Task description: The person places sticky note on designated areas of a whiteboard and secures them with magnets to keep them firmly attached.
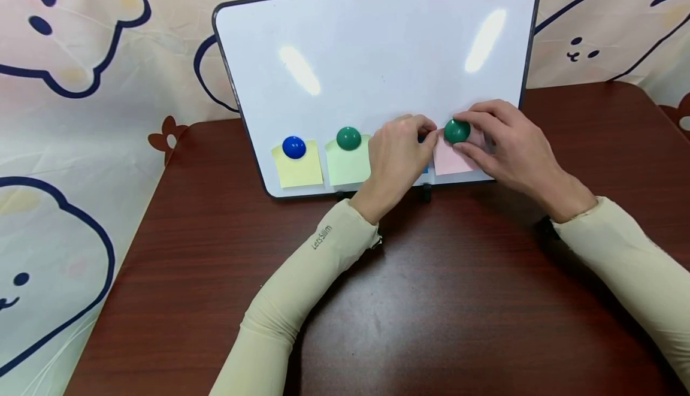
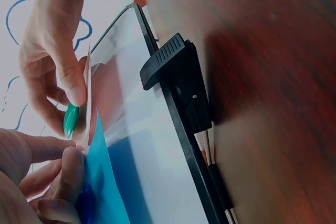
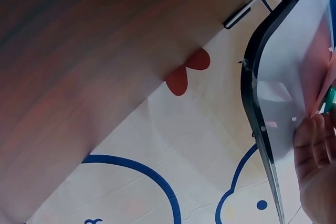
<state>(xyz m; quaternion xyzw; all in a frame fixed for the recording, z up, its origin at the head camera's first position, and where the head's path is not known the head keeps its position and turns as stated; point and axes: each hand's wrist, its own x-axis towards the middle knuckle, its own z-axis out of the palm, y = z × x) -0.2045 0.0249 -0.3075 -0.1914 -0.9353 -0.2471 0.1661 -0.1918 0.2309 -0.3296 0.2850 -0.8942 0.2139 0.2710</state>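
Observation:
On the whiteboard (image 1: 372, 48), my right hand (image 1: 514, 144) holds a green round magnet (image 1: 457, 131) between thumb and fingers, at the upper part of a pink sticky note (image 1: 451, 161). My left hand (image 1: 396, 153) pinches the pink note's upper left edge with thumb and forefinger. In the left wrist view, the pink note stands away from the board along its lower part. Below my left hand there, a blue sticky note (image 2: 107, 179) hangs with a dark blue magnet (image 2: 85, 203) at it; the head view mostly hides both behind that hand.
Further left on the board, a blue magnet (image 1: 293, 147) sits on a yellow note (image 1: 299, 172) and another green magnet (image 1: 348, 138) on a light green note (image 1: 346, 168). Black clips (image 2: 178, 82) hold the board's lower edge above the brown table (image 1: 431, 300). Patterned cloth (image 1: 178, 60) hangs behind.

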